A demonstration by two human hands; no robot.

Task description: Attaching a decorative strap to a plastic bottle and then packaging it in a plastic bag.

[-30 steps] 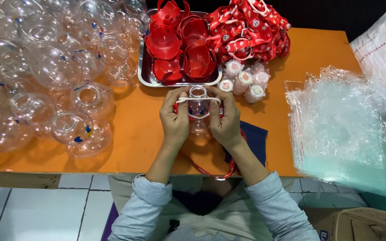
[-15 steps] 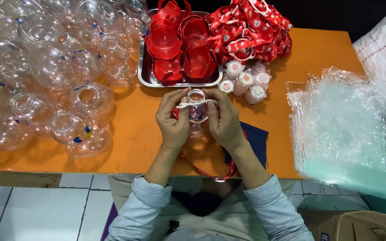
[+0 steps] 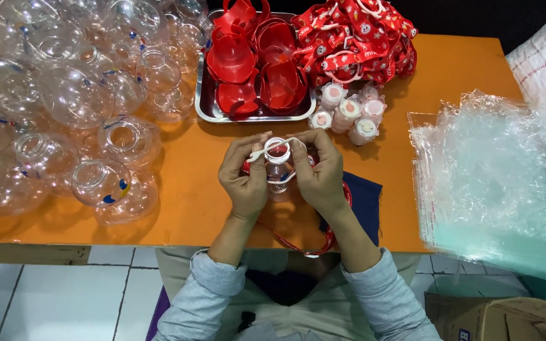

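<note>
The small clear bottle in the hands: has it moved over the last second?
Yes, slightly. The bottle has come toward the person, away from the metal tray; both hands hold it.

Small change only. Both hands slid slightly toward the body with the small clear bottle point(image 3: 278, 169) between them. Left hand point(image 3: 245, 177) thumb now reaches further along the white strap loop point(image 3: 272, 146), which sits lower across the bottle's mouth. Right hand point(image 3: 321, 172) fingers curled tighter around the bottle's far side, covering more of it.
</note>
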